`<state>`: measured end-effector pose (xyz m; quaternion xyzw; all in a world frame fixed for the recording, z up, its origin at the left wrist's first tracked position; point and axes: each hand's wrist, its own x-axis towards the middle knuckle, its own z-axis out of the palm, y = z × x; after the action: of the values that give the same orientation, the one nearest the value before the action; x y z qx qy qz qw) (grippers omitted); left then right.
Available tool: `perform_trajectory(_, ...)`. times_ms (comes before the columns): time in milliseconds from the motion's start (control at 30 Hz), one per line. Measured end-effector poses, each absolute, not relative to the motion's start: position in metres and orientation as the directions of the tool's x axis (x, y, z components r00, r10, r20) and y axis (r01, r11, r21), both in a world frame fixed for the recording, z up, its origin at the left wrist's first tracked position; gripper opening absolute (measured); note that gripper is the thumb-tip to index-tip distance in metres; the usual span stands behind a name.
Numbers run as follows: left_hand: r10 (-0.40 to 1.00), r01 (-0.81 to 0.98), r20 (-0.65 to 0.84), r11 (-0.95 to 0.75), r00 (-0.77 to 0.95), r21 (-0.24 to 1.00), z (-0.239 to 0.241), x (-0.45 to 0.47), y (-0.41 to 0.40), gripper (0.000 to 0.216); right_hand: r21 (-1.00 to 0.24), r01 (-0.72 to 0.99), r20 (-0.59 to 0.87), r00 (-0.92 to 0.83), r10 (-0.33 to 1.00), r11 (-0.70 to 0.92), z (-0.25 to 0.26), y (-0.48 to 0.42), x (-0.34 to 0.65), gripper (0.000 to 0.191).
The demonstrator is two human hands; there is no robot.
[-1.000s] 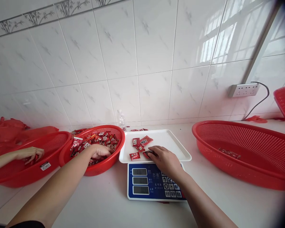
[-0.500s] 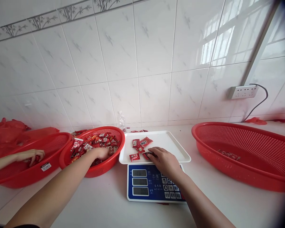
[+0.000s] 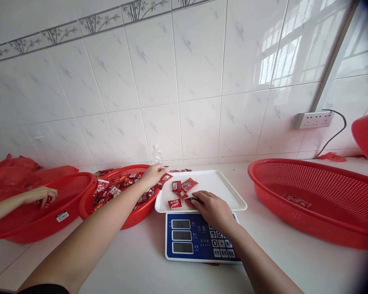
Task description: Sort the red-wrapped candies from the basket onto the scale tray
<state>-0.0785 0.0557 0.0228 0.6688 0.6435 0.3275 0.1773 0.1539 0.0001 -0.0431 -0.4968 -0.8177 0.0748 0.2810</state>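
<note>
My left hand (image 3: 152, 176) is raised over the rim of the round red basket (image 3: 131, 218) full of red candy packets (image 3: 116, 188). It pinches one red packet (image 3: 164, 178) at the left edge of the white scale tray (image 3: 221, 185). My right hand (image 3: 212, 208) rests on the tray's near edge, fingers curled over a dark red candy (image 3: 190, 200). A few more packets (image 3: 182, 187) lie on the tray. The blue scale panel (image 3: 190, 241) sits below it.
Another person's hand (image 3: 39, 196) reaches into a second red basket (image 3: 33, 228) at far left, beside red plastic bags (image 3: 9, 171). A large red oval basket (image 3: 313, 196) with one packet stands at right. A wall socket (image 3: 313, 119) and a small bottle (image 3: 157, 156) are behind.
My left hand has lifted out of the candy basket and moved right to the tray's edge with a red packet. My right hand has stayed on the tray.
</note>
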Motion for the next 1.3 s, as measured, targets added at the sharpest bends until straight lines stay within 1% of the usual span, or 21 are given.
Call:
perform_trajectory(100,0.973,0.719,0.229,-0.173,0.020,0.673,0.019,-0.058,0.059,0.023,-0.394,0.773,0.390,-0.349,0.852,0.497,-0.043,0.000,0.154,0.030)
perform_trajectory(167,0.977,0.717,0.198,-0.191,0.076,0.670,0.018,-0.051,0.062,0.020,-0.390,0.774,0.393,-0.349,0.851,0.498,-0.043,0.000,0.154,0.030)
perform_trajectory(267,0.979,0.735,0.134,-0.203,0.152,0.647,0.013,-0.048,0.065,0.012,-0.388,0.773,0.400,-0.349,0.847,0.502,-0.044,0.000,0.154,0.029)
perform_trajectory(333,0.977,0.754,0.120,-0.211,0.175,0.622,0.010,-0.049,0.065,0.008,-0.390,0.769,0.406,-0.350,0.844,0.506,-0.044,0.000,0.154,0.029)
perform_trajectory(400,0.975,0.771,0.112,-0.218,0.190,0.598,0.008,-0.052,0.062,0.010,-0.394,0.765,0.411,-0.349,0.842,0.509,-0.044,0.000,0.154,0.028)
perform_trajectory(467,0.973,0.781,0.084,-0.222,0.214,0.584,0.010,-0.055,0.055,0.017,-0.400,0.760,0.421,-0.344,0.839,0.512,-0.044,0.000,0.154,0.029)
perform_trajectory(567,0.944,0.801,-0.027,-0.264,0.329,0.537,0.023,-0.060,0.038,0.039,-0.408,0.740,0.440,-0.354,0.825,0.535,-0.044,0.001,0.154,0.028)
perform_trajectory(633,0.893,0.822,-0.133,-0.328,0.431,0.466,0.035,-0.063,0.026,0.058,-0.379,0.690,0.490,-0.415,0.766,0.616,-0.046,0.000,0.154,0.028)
perform_trajectory(700,0.836,0.833,-0.223,-0.398,0.502,0.383,0.045,-0.065,0.017,0.073,-0.312,0.613,0.557,-0.501,0.663,0.726,-0.048,0.000,0.153,0.030)
perform_trajectory(767,0.819,0.853,-0.271,-0.429,0.506,0.296,0.052,-0.066,0.011,0.082,-0.256,0.556,0.590,-0.558,0.583,0.791,-0.049,-0.001,0.152,0.029)
perform_trajectory(833,0.855,0.905,-0.300,-0.386,0.424,0.178,0.054,-0.065,0.007,0.080,-0.256,0.551,0.580,-0.570,0.582,0.794,-0.050,-0.002,0.152,0.026)
perform_trajectory(933,0.928,0.961,-0.256,-0.276,0.272,0.022,0.051,-0.064,0.003,0.060,-0.279,0.576,0.564,-0.549,0.617,0.768,-0.047,-0.002,0.152,0.022)
perform_trajectory(967,0.939,0.963,-0.224,-0.268,0.261,-0.003,0.048,-0.063,0.003,0.053,-0.278,0.585,0.565,-0.541,0.622,0.762,-0.046,-0.002,0.153,0.019)
perform_trajectory(1033,0.945,0.954,-0.145,-0.299,0.293,-0.015,0.044,-0.063,0.004,0.040,-0.264,0.610,0.569,-0.528,0.631,0.747,-0.045,-0.001,0.153,0.015)
perform_trajectory(1100,0.950,0.951,-0.043,-0.308,0.308,0.004,0.040,-0.063,0.007,0.031,-0.245,0.656,0.561,-0.505,0.656,0.714,-0.046,0.000,0.153,0.017)
perform_trajectory(1167,0.952,0.953,0.094,-0.297,0.291,0.058,0.037,-0.063,0.012,0.023,-0.224,0.721,0.544,-0.465,0.698,0.655,-0.049,0.002,0.153,0.020)
perform_trajectory(1233,0.942,0.947,0.220,-0.287,0.252,0.143,0.034,-0.061,0.014,0.019,-0.212,0.781,0.538,-0.408,0.738,0.587,-0.051,0.004,0.153,0.025)
perform_trajectory(1300,0.937,0.929,0.277,-0.283,0.214,0.238,0.031,-0.056,0.014,0.019,-0.225,0.814,0.542,-0.353,0.763,0.536,-0.053,0.005,0.153,0.028)
